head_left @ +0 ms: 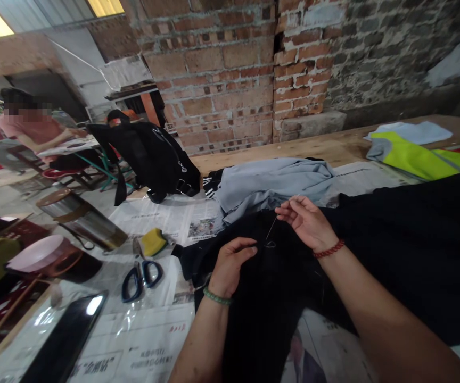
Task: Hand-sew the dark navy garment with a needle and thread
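Observation:
Dark cloth, black to navy (249, 298), is spread in front of me over the newspaper. My right hand (304, 221), with a red bracelet, is raised above it, thumb and fingers pinched on a thin light thread (270, 230). The thread runs down toward the cloth and ends in a small loop by its surface. Whether a needle is between the fingertips is too small to tell. To the left, my left hand (230, 266), with a green bead bracelet, rests on the cloth; its thumb and forefinger close on a bit of it.
Scissors (142, 279), a yellow sponge (153, 242), a steel flask (86, 218), a bowl (40, 252) and a phone (66, 340) lie left. Behind are a black backpack (146, 154), grey clothing (273, 181) and a neon-yellow garment (413, 157). Another person (34, 127) sits far left.

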Available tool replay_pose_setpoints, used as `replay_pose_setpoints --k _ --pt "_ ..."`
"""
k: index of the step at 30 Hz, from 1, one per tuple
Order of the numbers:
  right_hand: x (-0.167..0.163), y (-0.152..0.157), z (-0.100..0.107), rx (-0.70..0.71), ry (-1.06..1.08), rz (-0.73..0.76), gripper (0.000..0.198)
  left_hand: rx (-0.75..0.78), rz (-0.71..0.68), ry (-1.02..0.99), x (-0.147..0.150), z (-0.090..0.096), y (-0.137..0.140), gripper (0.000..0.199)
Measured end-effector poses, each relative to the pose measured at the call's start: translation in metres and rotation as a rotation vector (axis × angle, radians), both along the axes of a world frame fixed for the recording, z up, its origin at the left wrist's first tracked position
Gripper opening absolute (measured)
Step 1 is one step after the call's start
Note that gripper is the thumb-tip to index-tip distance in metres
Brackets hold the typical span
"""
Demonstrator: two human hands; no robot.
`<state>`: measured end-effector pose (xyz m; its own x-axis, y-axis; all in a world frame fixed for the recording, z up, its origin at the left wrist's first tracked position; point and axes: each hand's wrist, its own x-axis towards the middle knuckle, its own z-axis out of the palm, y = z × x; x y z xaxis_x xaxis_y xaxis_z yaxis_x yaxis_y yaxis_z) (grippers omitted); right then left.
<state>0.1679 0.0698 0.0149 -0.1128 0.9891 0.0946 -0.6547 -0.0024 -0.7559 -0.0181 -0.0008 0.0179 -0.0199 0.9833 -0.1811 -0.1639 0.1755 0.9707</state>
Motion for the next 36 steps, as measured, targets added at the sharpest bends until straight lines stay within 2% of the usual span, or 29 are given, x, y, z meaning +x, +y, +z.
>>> replay_pose_setpoints --k 4,8,12,15,18,21,23,26,28,30,36 --pt "0.003 0.001 0.002 0.142 -0.032 -0.190 0.012 0.006 -0.003 0.009 0.000 -0.001 0.000 0.016" --pt "0.005 0.003 0.004 0.211 -0.078 -0.350 0.007 0.015 -0.002 0.042 -0.002 -0.001 0.001 0.016" --pt "0.006 0.005 0.005 0.236 -0.116 -0.450 0.005 -0.023 -0.040 0.072 -0.010 0.003 0.001 0.021" --pt "0.006 0.005 0.006 0.230 -0.142 -0.469 0.006 -0.043 -0.039 0.100 -0.017 0.008 0.002 0.021" --pt "0.005 0.002 0.003 0.183 -0.263 -0.369 0.010 -0.025 -0.011 0.103 -0.019 0.010 0.002 0.017" --pt "0.000 -0.003 -0.002 0.177 -0.587 -0.186 0.018 -0.018 -0.014 0.079 -0.017 0.010 0.001 0.015" --pt "-0.006 -0.008 -0.004 0.259 -0.840 -0.100 0.021 -0.023 -0.022 0.078 -0.015 0.010 0.000 0.013" --pt "-0.016 -0.013 -0.007 0.483 -1.086 -0.038 0.021 -0.018 -0.039 0.057 -0.013 0.010 -0.001 0.013" --pt "-0.020 -0.016 -0.007 0.614 -1.140 0.005 0.024 -0.026 -0.056 0.026 -0.012 0.011 -0.001 0.013" --pt "-0.022 -0.018 -0.007 0.680 -1.156 0.070 0.030 -0.049 -0.076 -0.004 -0.013 0.012 -0.002 0.014" --pt "-0.021 -0.020 -0.003 0.693 -1.082 0.210 0.040 -0.063 -0.087 -0.020 -0.013 0.013 -0.003 0.015"
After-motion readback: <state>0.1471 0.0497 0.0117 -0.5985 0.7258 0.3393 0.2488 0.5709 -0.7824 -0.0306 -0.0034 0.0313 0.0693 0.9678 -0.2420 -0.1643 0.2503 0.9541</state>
